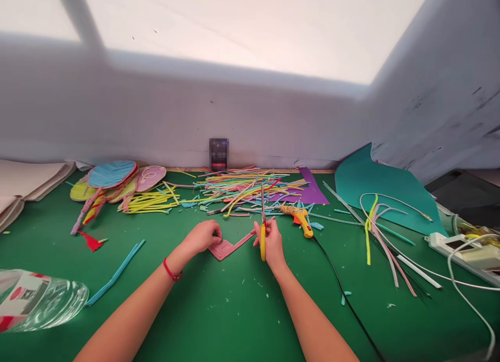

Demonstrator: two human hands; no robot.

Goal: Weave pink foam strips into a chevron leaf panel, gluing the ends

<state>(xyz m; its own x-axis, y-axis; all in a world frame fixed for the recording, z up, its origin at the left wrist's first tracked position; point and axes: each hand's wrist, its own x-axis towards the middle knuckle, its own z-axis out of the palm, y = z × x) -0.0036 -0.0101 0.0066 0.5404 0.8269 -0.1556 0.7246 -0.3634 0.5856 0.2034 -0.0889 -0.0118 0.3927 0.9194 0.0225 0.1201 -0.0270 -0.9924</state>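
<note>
My left hand [203, 236], with a red band at the wrist, is closed on a pink woven foam piece [225, 247] that lies on the green table [219, 310]. A pink strip runs from that piece toward my right hand [270, 243]. This hand is wrapped round yellow-handled scissors [263, 232], whose blades point away from me toward a heap of coloured foam strips [242, 192].
A yellow glue gun [299, 217] lies just right of my right hand, its black cord [344, 291] trailing toward me. Woven foam fans [113, 179] sit at far left, a plastic bottle [39, 299] near left, teal sheet [383, 190], loose strips and a power strip [464, 250] at right.
</note>
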